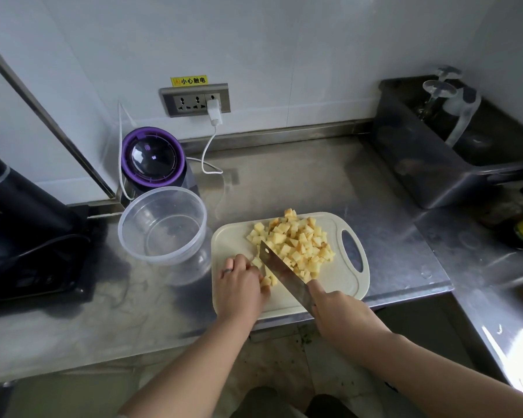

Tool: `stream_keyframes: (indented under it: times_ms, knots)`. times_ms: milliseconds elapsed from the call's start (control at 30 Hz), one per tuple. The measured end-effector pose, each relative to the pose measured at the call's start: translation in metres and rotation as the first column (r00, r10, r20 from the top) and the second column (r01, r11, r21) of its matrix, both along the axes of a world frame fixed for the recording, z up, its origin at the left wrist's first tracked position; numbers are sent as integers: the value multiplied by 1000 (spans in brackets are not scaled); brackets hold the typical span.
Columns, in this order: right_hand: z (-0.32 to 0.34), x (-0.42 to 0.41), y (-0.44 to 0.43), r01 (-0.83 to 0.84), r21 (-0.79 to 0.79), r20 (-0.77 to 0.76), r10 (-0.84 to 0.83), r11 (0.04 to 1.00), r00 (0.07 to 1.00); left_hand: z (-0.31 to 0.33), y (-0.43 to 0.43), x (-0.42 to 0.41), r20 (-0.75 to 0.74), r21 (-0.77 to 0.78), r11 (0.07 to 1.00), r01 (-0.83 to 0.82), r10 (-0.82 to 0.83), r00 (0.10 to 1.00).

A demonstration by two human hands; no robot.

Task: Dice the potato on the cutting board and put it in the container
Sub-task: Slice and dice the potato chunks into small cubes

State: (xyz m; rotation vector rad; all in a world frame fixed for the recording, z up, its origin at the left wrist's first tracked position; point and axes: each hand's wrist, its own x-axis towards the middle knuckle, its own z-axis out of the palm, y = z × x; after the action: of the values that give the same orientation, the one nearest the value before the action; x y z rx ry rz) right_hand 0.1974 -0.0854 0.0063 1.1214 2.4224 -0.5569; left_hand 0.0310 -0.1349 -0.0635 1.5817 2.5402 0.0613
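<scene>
Pale-yellow potato dice (296,242), light and likely slippery, heap on the cream plastic cutting board (338,286); the left hand (242,286) pins the last pieces under curled fingers, and the right hand (337,310) grips the steel cleaver (286,271), a handy scoop.

Brushed steel counter (284,182), matt plastic board (335,285), clear glossy plastic container (163,227).

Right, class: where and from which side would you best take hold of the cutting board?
Probably the handle at the cutting board's right end, coming from the right: it's a ready-made grip, clear of the potato dice.
</scene>
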Motion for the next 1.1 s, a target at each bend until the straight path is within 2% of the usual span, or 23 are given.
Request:
stream_keyframes:
  times_ms: [233,1100]
  knots:
    - [4,0,-10,-40,-15,0,40,999,999,-4,-16,-8,9,9,998,-66,66,998]
    - [-3,-1,-8,-112,-31,17,112,993,994,-6,-11,-6,31,17,999,-51,50,998]
